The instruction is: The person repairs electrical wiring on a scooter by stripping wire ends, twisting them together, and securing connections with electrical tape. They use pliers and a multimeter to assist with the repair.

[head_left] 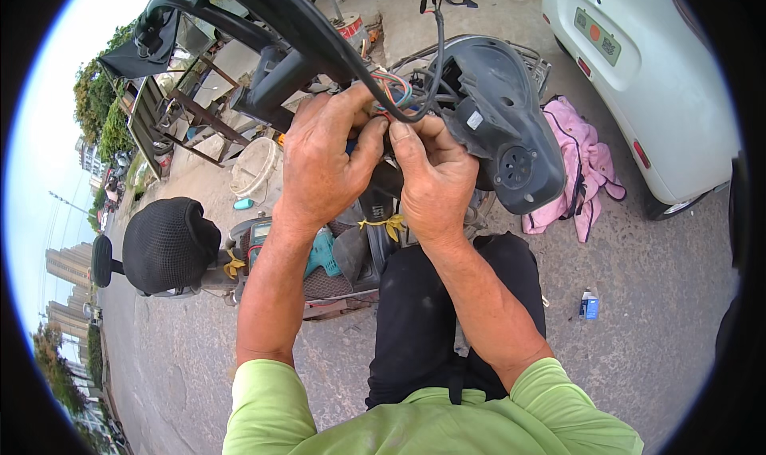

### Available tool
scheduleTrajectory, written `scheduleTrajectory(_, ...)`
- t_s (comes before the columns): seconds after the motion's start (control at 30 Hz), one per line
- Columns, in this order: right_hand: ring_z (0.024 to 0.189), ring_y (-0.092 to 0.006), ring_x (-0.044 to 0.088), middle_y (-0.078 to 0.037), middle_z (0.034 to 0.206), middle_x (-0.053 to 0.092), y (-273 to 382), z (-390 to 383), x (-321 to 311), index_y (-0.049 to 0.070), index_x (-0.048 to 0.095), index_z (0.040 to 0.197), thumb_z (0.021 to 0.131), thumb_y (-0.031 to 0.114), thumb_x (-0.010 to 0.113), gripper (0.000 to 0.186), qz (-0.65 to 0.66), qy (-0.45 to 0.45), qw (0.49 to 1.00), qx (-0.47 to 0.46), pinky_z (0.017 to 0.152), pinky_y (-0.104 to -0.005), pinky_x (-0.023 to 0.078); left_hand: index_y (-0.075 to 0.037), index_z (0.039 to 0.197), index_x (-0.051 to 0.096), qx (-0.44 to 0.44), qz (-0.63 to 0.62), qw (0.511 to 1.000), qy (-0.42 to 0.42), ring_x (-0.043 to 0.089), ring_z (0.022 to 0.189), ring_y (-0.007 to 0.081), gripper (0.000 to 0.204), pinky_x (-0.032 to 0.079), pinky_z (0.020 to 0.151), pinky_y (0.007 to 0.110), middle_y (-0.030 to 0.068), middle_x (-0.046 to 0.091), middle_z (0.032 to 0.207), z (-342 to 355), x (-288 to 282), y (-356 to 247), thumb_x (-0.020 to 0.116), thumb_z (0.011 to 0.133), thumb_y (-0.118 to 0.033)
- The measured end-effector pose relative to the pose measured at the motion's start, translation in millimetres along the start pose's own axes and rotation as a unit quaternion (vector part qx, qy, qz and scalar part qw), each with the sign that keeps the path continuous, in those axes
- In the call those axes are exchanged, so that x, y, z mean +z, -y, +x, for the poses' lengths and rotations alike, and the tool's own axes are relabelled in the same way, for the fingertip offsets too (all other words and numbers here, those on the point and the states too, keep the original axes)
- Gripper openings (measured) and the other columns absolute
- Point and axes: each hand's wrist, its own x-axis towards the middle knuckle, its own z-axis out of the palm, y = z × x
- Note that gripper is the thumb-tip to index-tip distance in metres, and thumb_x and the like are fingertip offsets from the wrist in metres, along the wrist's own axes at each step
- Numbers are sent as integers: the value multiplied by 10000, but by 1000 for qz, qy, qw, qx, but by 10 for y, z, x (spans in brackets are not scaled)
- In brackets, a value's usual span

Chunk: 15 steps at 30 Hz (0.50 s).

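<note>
Both hands meet at the front of a partly dismantled scooter, fingertips nearly touching. My left hand (323,160) is closed in a pinch, and my right hand (435,176) pinches just beside it. Thin electrical wires (392,82), coloured red, green and white, run down into the fingers; their ends are hidden there. A thick black cable (383,98) loops in front of the fingertips. To the right of my right hand stands a dark plastic scooter housing (511,112) with a round vented part. Black frame tubing (279,16) crosses above my left hand.
A scooter seat with black mesh cover (171,246) is at the left. A teal power tool (321,254) lies on the footboard. Pink cloth (582,168) lies on the ground near a white car (638,72). A small blue box (589,305) sits on the pavement; a white bucket (257,168) stands beyond.
</note>
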Motion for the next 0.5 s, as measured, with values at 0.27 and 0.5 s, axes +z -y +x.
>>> scheduleTrajectory(0.27,798,-34,591,10,891,706,32,-38,-30,-29,727,1013,968,77,724,116,-44,-2,999,20,746,-226,509,-90,1140,733,6,10,1000,-16,628,734,238,322,495,718,379,42,681,745,10,19,-3,752,827,-14)
scheduleTrajectory(0.5,790,-40,583,15,876,700,24,-12,-52,-31,734,981,961,77,736,110,-51,15,999,12,738,-231,504,-91,1160,722,-2,-4,1000,-4,617,731,239,345,488,718,381,42,680,744,9,-1,-5,730,824,-11)
